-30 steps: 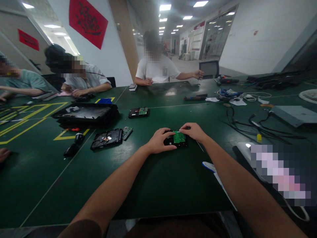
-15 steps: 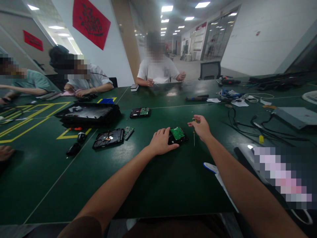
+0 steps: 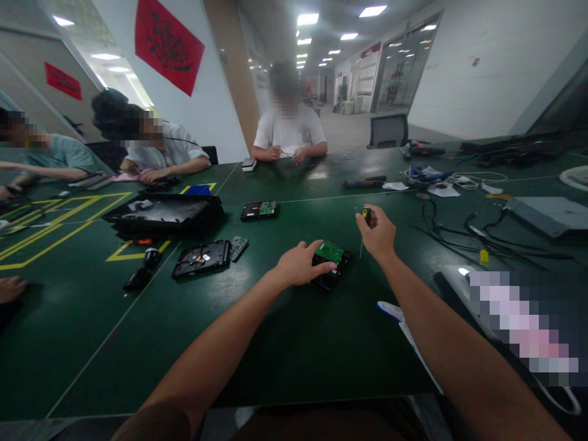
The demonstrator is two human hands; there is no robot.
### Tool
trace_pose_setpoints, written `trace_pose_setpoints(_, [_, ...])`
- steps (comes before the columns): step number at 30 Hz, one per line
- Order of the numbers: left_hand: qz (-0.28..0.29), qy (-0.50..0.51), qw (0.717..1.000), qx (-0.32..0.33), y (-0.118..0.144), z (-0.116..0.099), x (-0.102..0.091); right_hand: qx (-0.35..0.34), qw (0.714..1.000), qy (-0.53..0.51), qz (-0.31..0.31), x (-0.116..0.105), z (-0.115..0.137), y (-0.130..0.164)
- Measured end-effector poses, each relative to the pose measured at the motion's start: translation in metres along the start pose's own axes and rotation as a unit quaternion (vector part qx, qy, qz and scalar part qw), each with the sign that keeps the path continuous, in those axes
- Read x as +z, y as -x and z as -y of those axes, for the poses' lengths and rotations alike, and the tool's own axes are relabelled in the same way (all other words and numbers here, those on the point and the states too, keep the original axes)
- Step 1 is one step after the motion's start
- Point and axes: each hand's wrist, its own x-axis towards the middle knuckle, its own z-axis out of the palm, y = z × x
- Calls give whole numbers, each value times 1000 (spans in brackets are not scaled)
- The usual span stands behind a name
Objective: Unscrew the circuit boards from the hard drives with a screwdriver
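A black hard drive (image 3: 329,278) with a green circuit board (image 3: 331,252) on its upper face lies at an angle on the table before me. My left hand (image 3: 299,263) grips it from the left, thumb stretched across its top and fingers at the far edge. To the right of the drive, my right hand (image 3: 378,231) is closed round a screwdriver (image 3: 366,214) with a yellow and black handle. Its thin shaft points down beside the drive, apart from it.
On the left lie another hard drive (image 3: 201,260), a loose circuit board (image 3: 239,247) and a black tray (image 3: 163,211). A further drive (image 3: 260,209) lies ahead. Cables (image 3: 478,236) and a grey metal box (image 3: 551,214) are at right. Co-workers sit across the table (image 3: 275,355).
The hard drive has turned and come slightly nearer under my left hand. My right hand has taken the screwdriver's handle deeper into its grip. The person opposite has brought both hands together.
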Motion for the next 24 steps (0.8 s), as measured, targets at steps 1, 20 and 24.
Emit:
trace_pose_setpoints(1, [5, -3, 1000, 0, -1, 1, 1, -15, 1000, 0, -5, 0, 2, 0])
trace_pose_setpoints(20, [6, 4, 1000, 2, -13, 10, 5, -92, 995, 12, 20, 2, 14, 10])
trace_pose_setpoints(24, [2, -9, 1000, 0, -13, 10, 7, -87, 996, 10, 23, 3, 15, 10])
